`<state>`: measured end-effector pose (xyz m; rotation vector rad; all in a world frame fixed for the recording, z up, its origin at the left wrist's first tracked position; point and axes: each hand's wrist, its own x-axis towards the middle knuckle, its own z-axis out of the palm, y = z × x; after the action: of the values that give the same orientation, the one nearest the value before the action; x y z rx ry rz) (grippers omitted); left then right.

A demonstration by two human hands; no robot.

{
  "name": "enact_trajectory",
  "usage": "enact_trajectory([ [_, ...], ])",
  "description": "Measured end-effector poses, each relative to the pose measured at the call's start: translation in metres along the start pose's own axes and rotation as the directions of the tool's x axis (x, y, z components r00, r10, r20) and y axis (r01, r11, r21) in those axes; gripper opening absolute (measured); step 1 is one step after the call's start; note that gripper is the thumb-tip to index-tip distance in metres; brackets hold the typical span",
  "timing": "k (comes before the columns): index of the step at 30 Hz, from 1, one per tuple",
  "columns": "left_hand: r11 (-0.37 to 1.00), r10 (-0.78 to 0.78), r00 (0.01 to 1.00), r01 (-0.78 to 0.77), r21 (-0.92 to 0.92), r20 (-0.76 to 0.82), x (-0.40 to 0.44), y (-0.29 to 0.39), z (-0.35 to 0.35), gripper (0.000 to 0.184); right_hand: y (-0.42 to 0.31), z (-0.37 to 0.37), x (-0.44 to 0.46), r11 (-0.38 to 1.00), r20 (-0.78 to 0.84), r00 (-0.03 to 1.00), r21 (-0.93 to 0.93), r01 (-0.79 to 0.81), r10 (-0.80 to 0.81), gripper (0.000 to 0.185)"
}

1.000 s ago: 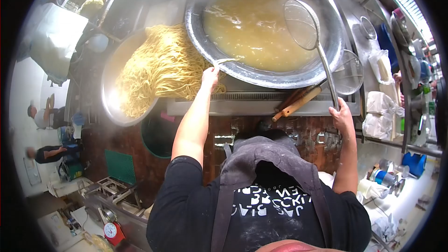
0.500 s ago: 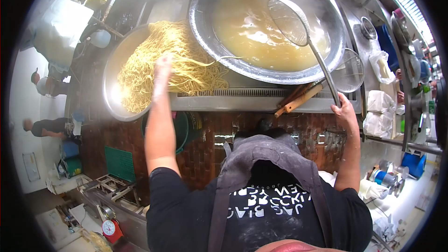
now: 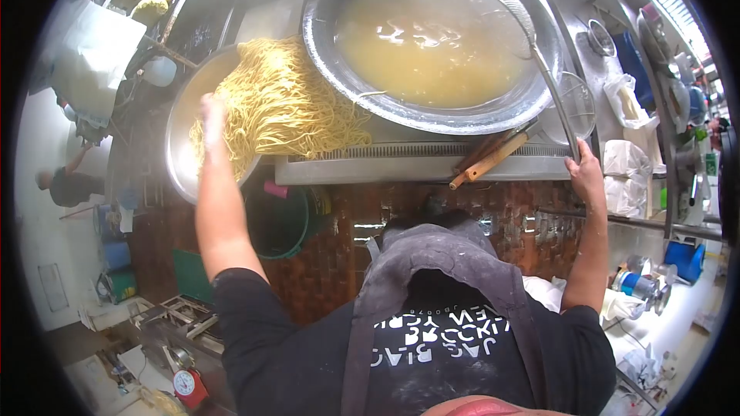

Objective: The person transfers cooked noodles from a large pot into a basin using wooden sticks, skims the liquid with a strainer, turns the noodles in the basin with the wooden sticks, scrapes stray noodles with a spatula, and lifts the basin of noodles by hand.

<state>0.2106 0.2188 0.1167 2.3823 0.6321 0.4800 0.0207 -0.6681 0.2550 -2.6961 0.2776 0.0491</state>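
A heap of yellow noodles point(image 3: 277, 96) fills a wide metal bowl point(image 3: 183, 119) and spills over its right side toward the pot. At the heap's left edge is my left hand point(image 3: 212, 119), slightly blurred, fingers stretched out along the noodles. My right hand point(image 3: 588, 176) grips the long handle of a wire skimmer point(image 3: 532, 35). The skimmer's basket is over the right side of a large metal pot point(image 3: 432, 117) of cloudy, yellowish, steaming liquid. A stray noodle hangs on the pot's near rim.
Wooden-handled tools point(image 3: 493, 162) and a second wire strainer point(image 3: 572, 108) lie beside the pot. Below the counter's edge is a green bin point(image 3: 301, 219). White bags point(image 3: 626, 169) sit at right. Another person point(image 3: 73, 185) is far left.
My left hand has moved left, from the middle of the noodles to their left edge. My right hand and the skimmer have shifted right, toward the pot's right side.
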Motion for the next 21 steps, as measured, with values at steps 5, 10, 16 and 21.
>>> enact_trajectory([
  [5,0.848,-0.051,0.563,0.461,-0.263,0.825,-0.167,0.140,0.125,0.045,0.014,0.018,0.031,0.998,-0.097,0.993,0.002,-0.070,0.070,0.047],
  [10,0.663,-0.053,0.570,0.634,-0.398,0.820,-0.230,0.160,0.204,0.019,0.024,0.018,0.052,0.997,-0.137,0.989,0.043,-0.059,0.064,0.042],
  [16,0.884,-0.011,0.793,0.292,-0.364,0.610,-0.231,0.124,0.247,0.024,0.043,0.021,0.066,0.987,-0.069,0.993,0.141,-0.082,0.093,0.039],
  [21,0.967,0.196,0.836,-0.079,-0.241,0.513,-0.226,0.133,0.221,0.027,0.045,0.030,0.086,0.992,-0.058,0.991,0.054,-0.117,0.120,0.042],
])
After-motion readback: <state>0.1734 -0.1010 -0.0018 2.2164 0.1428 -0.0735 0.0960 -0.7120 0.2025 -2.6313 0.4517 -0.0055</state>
